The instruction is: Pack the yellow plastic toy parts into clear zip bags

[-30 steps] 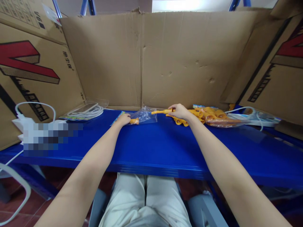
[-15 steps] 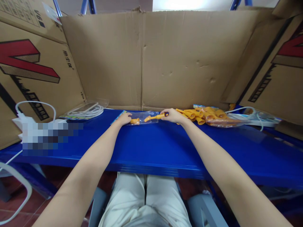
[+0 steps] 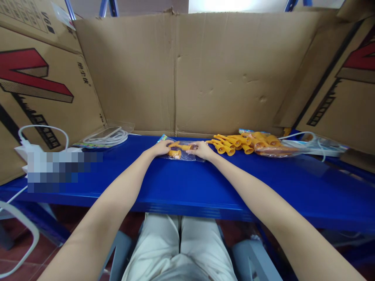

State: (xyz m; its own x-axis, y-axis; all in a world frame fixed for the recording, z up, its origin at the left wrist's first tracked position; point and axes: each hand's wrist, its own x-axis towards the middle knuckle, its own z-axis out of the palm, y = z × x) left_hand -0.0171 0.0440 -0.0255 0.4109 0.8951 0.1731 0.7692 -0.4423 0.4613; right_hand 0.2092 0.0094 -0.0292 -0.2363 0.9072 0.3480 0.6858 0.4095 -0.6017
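Observation:
A clear plastic bag (image 3: 190, 157) with a colourful header lies on the blue tabletop between my hands. My left hand (image 3: 161, 148) pinches its left part, near the header. In my right hand (image 3: 203, 150) is the wide end of an orange toy horn (image 3: 183, 147), its thin end pointing left along the bag toward my left fingers. A second orange toy horn (image 3: 175, 154) shows at the bag, just below the first. Whether the held horn is inside the plastic or on top of it, I cannot tell.
Several loose orange horns (image 3: 227, 146) lie right of my right hand. Past them sits a filled bag of horns (image 3: 268, 144). A coiled white cable (image 3: 109, 137) in packaging is at the left, near a white plug and cord (image 3: 32, 148). A cardboard wall (image 3: 175, 78) closes off the back.
My right hand has moved left and slightly down, bringing the horn over the bag. My left hand has shifted slightly right with the bag.

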